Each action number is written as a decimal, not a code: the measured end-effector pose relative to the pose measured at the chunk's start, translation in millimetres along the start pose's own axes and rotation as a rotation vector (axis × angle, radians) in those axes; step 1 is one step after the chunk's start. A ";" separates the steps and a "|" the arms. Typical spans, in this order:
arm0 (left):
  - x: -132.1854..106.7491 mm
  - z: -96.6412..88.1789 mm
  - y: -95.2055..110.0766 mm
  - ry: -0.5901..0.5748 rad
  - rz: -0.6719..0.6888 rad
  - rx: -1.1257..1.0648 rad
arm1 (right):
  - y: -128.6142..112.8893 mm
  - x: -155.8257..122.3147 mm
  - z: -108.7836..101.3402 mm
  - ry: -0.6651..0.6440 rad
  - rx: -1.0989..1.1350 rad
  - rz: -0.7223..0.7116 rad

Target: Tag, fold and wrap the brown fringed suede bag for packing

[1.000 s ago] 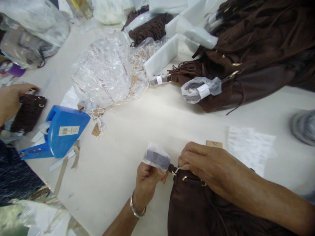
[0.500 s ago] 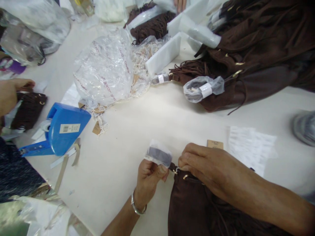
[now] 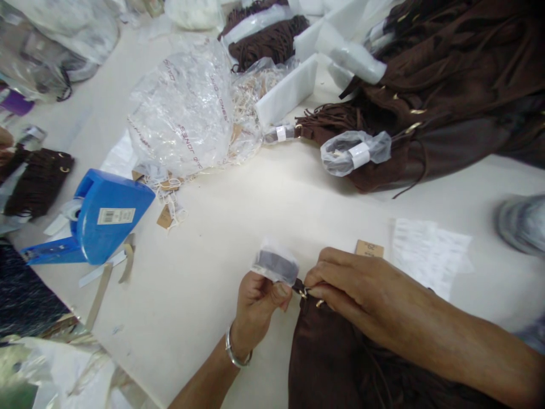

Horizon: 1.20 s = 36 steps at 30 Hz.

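In the lower middle of the head view lies a dark brown handbag (image 3: pixel 327 358) with gold rings. My left hand (image 3: pixel 258 307), wearing a metal bangle, is closed on the plastic-wrapped strap (image 3: pixel 276 266) where it joins the bag's top corner. Right beside it, my right hand (image 3: pixel 361 284) pinches a thin white string at the gold ring (image 3: pixel 303 293); the fingers hide most of it. Behind that hand a brown cardboard price tag (image 3: pixel 369 248) shows in part; whether the string runs to it is hidden.
A blue tape dispenser (image 3: pixel 110 216) stands at the left table edge. Beyond it sits a clear plastic bag (image 3: pixel 183 113) with stringed tags around it. More brown bags (image 3: pixel 447 130) fill the upper right. White label sheets (image 3: pixel 430 255) lie right. Another person's hand (image 3: pixel 5 142) is far left.
The view has shifted slightly. My right fingers have drawn in a little closer to the ring, while my left hand keeps its hold. At far left, the other person's hand has moved toward the edge.
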<state>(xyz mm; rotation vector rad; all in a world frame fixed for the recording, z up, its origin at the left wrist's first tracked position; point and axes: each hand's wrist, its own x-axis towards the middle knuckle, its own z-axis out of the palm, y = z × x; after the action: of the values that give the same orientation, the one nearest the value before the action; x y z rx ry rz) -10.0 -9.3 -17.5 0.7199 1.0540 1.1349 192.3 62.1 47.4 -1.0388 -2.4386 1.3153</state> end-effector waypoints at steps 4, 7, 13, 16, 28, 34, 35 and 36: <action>-0.3 0.3 1.2 0.027 -0.015 0.017 | -1.7 1.7 -3.6 0.044 0.017 0.033; -0.1 0.6 1.0 0.030 -0.020 0.007 | -3.9 4.1 -3.4 0.063 -0.019 0.071; -0.9 -1.0 -2.8 0.013 -0.014 0.003 | -10.1 8.5 -2.1 0.011 -0.070 0.156; -1.1 -1.4 -3.2 0.014 -0.012 -0.022 | -10.7 8.2 -3.5 0.009 0.018 0.132; 0.8 3.1 3.9 0.001 -0.016 -0.040 | -7.3 7.2 -1.8 -0.031 0.179 0.289; 1.0 1.6 2.7 -0.017 -0.013 -0.053 | -9.2 6.7 -0.8 -0.020 0.156 0.294; 1.2 1.9 3.2 -0.015 -0.012 -0.058 | -9.7 6.5 -0.3 -0.018 0.160 0.293; 1.5 2.2 3.8 -0.013 -0.011 -0.062 | -10.2 6.3 0.5 -0.016 0.164 0.295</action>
<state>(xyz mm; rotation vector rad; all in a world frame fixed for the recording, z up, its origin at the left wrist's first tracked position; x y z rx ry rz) -9.2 -6.7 -13.7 0.6707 1.0071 1.1470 182.4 62.2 54.2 -1.3860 -2.2034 1.5857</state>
